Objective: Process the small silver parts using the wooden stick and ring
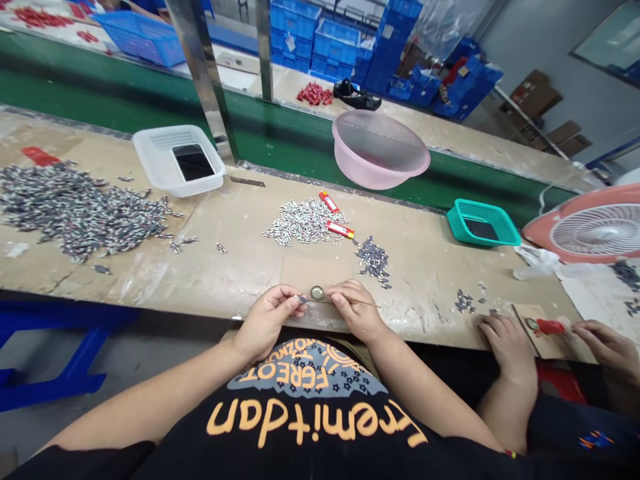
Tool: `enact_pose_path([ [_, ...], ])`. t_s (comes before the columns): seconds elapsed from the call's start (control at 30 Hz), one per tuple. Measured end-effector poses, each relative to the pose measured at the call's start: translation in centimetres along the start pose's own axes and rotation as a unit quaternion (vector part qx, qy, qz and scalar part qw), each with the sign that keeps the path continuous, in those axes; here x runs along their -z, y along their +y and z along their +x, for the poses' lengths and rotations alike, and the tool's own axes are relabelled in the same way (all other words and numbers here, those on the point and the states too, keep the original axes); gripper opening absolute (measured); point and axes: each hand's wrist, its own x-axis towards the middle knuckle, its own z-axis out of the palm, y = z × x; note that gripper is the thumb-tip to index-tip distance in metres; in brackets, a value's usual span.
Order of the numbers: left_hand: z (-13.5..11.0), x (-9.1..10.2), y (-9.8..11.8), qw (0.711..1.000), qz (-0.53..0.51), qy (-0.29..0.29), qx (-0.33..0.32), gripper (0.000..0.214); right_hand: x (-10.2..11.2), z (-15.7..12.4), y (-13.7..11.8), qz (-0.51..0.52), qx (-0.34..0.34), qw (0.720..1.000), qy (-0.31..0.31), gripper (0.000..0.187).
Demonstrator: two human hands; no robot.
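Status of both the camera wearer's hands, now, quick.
Left hand: closed, pinching a small dark piece between thumb and finger.
Right hand: closed, holding a thin rod in its fingertips.

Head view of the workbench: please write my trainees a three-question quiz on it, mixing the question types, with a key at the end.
1. Multiple choice: what shows between the wearer's left hand and right hand?
A) a ruler
B) a bottle cap
C) a phone

2. True or false: in the picture, the teal basket is to the right of the pink basin.

3. Fill in the blank: the thin stick is in the grip of the wearer's ____ hand.

Key: 1. B; 2. True; 3. right.
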Motion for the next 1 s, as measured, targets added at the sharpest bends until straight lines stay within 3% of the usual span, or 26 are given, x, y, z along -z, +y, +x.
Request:
enact_pose_path([
  [0.3, 0.5, 0.2, -0.6, 0.999, -0.020, -0.008, 0.049, 0.021, -0.6, 0.5, 0.7, -0.042, -0.003, 0.999, -0.027, 0.025],
  [0.5, 0.7, 0.3, -0.6, 0.998, -0.026, -0.013, 0.052, 0.020, -0.3, 0.0, -0.8, 0.087, -0.051, 0.994, 0.048, 0.028],
  [0.67, 0.7, 0.4, -0.6, 0.998, -0.013, -0.022, 0.049, 0.019, -0.5, 0.0, -2.6, 0.137, -0.015, 0.990, 0.032, 0.026],
  [1.0, 0.6, 0.4, -0.6, 0.999, 0.004, -0.030, 0.043, 0.018, -0.8, 0.4, -3.2, 0.099, 0.029, 0.995, 0.005, 0.022],
])
